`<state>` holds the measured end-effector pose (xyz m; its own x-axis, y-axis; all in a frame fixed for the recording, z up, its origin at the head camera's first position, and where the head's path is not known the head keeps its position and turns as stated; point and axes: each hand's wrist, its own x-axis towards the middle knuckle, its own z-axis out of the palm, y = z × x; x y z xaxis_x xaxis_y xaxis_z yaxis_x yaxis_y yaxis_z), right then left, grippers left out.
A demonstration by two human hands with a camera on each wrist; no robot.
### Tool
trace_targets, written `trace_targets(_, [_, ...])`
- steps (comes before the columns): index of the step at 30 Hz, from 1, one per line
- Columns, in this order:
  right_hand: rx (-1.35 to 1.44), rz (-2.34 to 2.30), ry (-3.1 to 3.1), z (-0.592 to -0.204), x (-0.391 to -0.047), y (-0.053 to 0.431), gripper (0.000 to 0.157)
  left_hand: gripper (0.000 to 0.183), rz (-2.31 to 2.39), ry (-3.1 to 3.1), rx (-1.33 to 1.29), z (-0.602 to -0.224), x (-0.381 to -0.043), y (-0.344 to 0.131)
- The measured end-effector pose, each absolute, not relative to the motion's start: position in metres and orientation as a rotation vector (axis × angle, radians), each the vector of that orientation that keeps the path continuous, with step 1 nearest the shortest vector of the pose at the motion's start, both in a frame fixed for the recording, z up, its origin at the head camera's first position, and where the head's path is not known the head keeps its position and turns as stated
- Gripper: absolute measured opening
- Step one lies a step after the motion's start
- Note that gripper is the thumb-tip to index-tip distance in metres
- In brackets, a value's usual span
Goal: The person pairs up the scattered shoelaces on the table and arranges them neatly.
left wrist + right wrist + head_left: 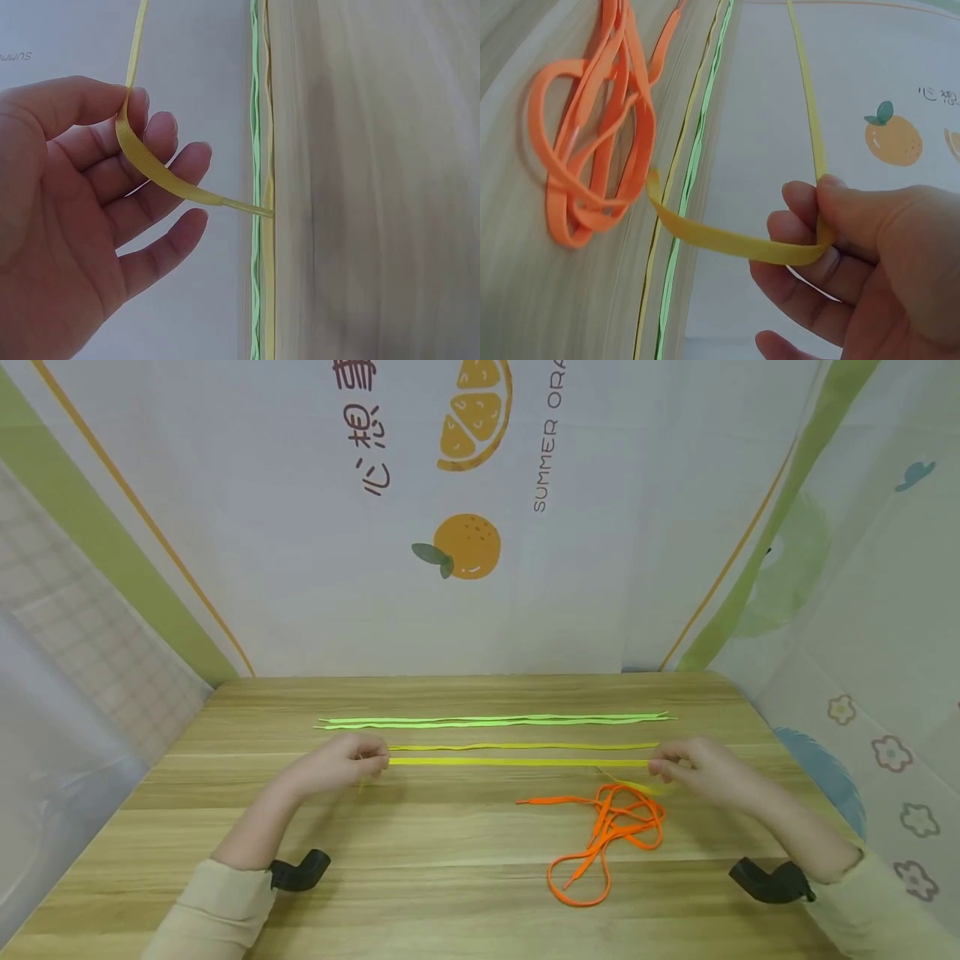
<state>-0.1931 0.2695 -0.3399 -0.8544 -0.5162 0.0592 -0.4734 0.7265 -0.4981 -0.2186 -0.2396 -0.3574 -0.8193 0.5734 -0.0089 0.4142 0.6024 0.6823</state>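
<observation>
A yellow shoelace [517, 762] is stretched straight between both hands, above the table. My left hand [347, 763] pinches it near one end between thumb and index finger; in the left wrist view its tipped tail [169, 180] hangs loose past the fingers. At the other side my right hand [697, 767] pinches the lace likewise, and a short tail [727, 241] curves away from the fingertips. Behind it a second yellow shoelace [517, 745] lies straight on the table. Farther back, green shoelaces [487, 722] lie straight, side by side.
An orange shoelace [611, 831] lies in a loose tangle on the wooden table [420, 877], nearer me and right of centre. A white printed cloth [570, 610] stands along the table's back edge. Black wrist devices [300, 870] are worn on both forearms.
</observation>
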Motion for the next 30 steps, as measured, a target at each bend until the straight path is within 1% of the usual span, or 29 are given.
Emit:
trace_targets(6, [-0.767,-0.768,2.85,-0.34,-0.195,0.277,0.02,0.021,1.043,2.564,0.768,-0.356,-0.218,-0.249])
trace_targets(14, [-0.705,-0.79,2.852,-0.345,-0.202,0.29,0.023,0.028,1.123,2.554,0.686,-0.365,-0.221,-0.266])
trace_targets(22, [-0.649,-0.811,2.855,-0.356,-0.213,0.309,0.025,0.029,1.232,2.553,0.679,-0.373,-0.224,-0.284])
trace_targets(30, [-0.566,-0.841,2.845,-0.362,-0.219,0.321,0.029,0.031,1.299,2.541,0.582,-0.379,-0.225,-0.297])
